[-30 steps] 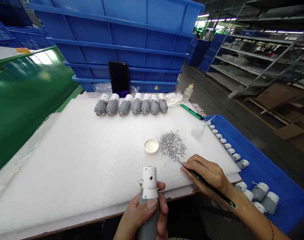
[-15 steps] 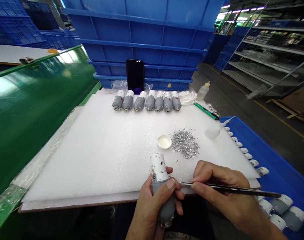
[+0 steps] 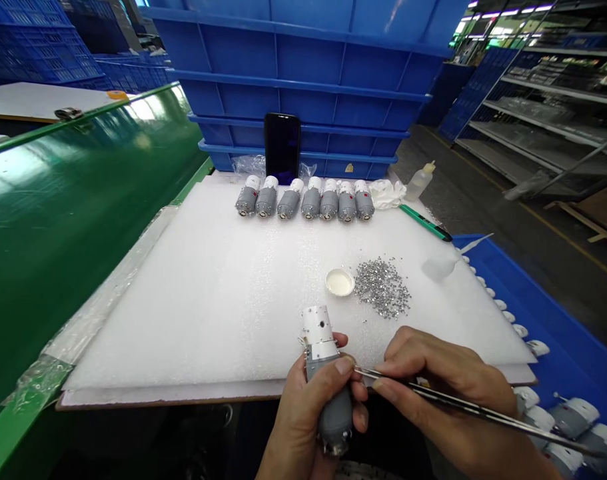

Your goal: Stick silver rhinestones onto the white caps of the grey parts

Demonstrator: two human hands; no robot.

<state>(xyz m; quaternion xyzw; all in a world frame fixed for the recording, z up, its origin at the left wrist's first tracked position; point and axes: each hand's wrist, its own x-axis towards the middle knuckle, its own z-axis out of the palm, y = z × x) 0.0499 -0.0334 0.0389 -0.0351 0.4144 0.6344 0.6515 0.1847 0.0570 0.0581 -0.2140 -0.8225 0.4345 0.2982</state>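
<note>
My left hand (image 3: 316, 407) is wrapped round a grey-and-white cylindrical model piece (image 3: 336, 417), its white end tilted up and away from me. Small silvery bits dot the piece. In my right hand (image 3: 448, 393) a slim dark tool with a silvery tip (image 3: 463, 403) is pinched between thumb and fingers. Its tip reaches the fingertips of my left hand beside the piece; I cannot tell whether it is a brush or tweezers. Beyond the hands lie a small white dish (image 3: 340, 283) of pale stuff and a scatter of tiny silvery bits (image 3: 382, 288).
Several similar model pieces (image 3: 310, 199) line the back of the white foam sheet (image 3: 198, 287). Behind them a phone (image 3: 282, 148) leans on stacked blue crates (image 3: 303, 100). A green cutter (image 3: 426, 223) and squeeze bottle (image 3: 420, 181) stand right. A blue bin (image 3: 573, 333) holds more pieces.
The tool's tip has come closer to the left hand's fingertips, and its rear end has swung lower. The whole scene has shifted slightly right in view. Both hands keep their hold.
</note>
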